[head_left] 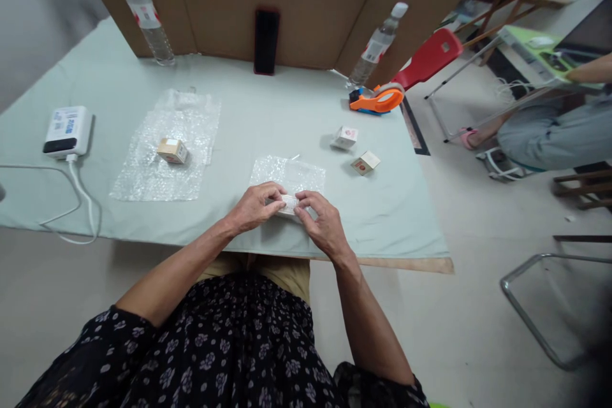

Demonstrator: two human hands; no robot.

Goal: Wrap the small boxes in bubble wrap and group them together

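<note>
A small white box (289,204) lies near the table's front edge, gripped from both sides by my hands. My left hand (261,206) closes on its left end with thumb and fingers. At the other end, my right hand (321,220) pinches it the same way. Beneath and behind the box spreads a small sheet of bubble wrap (306,175); whether any of it is folded over the box is hard to make out. To the right stand a white small box (346,137) and a tan small box (366,163).
A larger bubble wrap sheet (143,166) at left bears a tan box (173,150). Beyond are a cabled power bank (69,131), two water bottles (148,19), a phone (266,41) against cardboard (215,0), and an orange tape dispenser (377,100). A person (549,131) sits at right.
</note>
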